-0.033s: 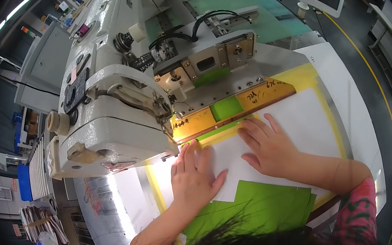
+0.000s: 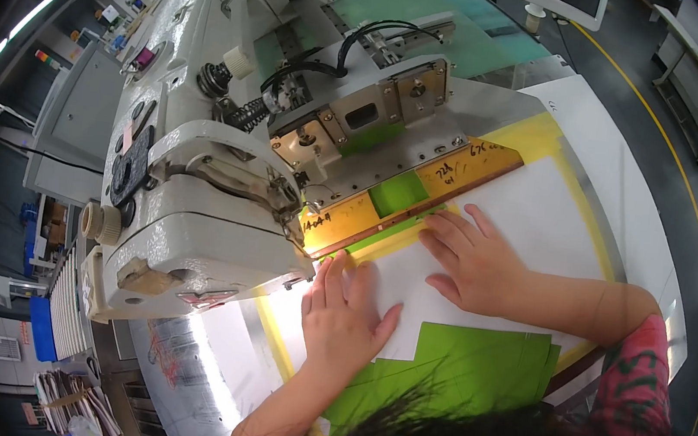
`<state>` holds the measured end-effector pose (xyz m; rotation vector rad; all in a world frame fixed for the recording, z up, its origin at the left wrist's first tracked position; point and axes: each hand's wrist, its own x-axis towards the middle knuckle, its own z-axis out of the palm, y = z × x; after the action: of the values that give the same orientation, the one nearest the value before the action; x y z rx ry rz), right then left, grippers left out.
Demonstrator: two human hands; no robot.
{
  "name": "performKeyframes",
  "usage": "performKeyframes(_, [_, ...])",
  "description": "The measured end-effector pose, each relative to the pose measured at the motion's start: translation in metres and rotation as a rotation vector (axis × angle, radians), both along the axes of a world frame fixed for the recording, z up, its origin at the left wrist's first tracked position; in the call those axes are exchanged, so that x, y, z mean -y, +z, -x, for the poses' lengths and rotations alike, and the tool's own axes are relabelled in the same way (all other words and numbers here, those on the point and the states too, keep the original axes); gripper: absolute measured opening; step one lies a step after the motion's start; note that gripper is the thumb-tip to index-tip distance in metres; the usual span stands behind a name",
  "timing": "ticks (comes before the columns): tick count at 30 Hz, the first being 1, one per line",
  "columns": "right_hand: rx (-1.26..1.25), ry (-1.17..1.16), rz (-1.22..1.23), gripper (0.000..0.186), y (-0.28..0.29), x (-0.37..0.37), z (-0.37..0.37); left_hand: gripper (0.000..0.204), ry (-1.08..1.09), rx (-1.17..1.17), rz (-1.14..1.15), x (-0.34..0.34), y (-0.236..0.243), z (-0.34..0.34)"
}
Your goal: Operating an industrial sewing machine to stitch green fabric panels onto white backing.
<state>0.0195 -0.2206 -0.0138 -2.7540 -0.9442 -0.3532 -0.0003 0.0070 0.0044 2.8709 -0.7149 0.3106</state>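
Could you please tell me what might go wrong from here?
The left hand has its fingertips close to the sewing machine head, so they might be hurt if it moved. The green strip along the yellow plate might skew if the right hand shifts beside it. The overlapping green sheets could slide if brushed.

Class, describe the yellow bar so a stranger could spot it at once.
Start at the white sewing machine, left of centre. From its front end, a yellow bar slants up rightward, beyond the left hand and right hand. Unlike the paler yellow tape, it has a brown edge and a green patch.
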Motion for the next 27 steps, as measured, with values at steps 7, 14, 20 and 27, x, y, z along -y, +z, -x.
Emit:
performKeyframes(7, [0.008,0.005,-0.059,0.053,-0.006,-0.001,0.003,0.060,-0.003,0.013,-0.014,0.000,0.000,0.002])
performKeyframes(14, [0.036,0.013,-0.100,0.053,-0.009,0.001,0.003,0.060,-0.002,0.015,-0.054,0.002,0.002,0.002])
performKeyframes(20, [-0.152,0.097,-0.291,0.042,0.005,0.013,0.014,0.054,-0.237,-0.210,0.182,0.027,0.020,0.019])
performKeyframes(27, [-0.652,0.009,-0.347,0.042,0.052,0.044,0.049,0.025,-0.392,-0.557,0.267,0.036,0.016,0.015])
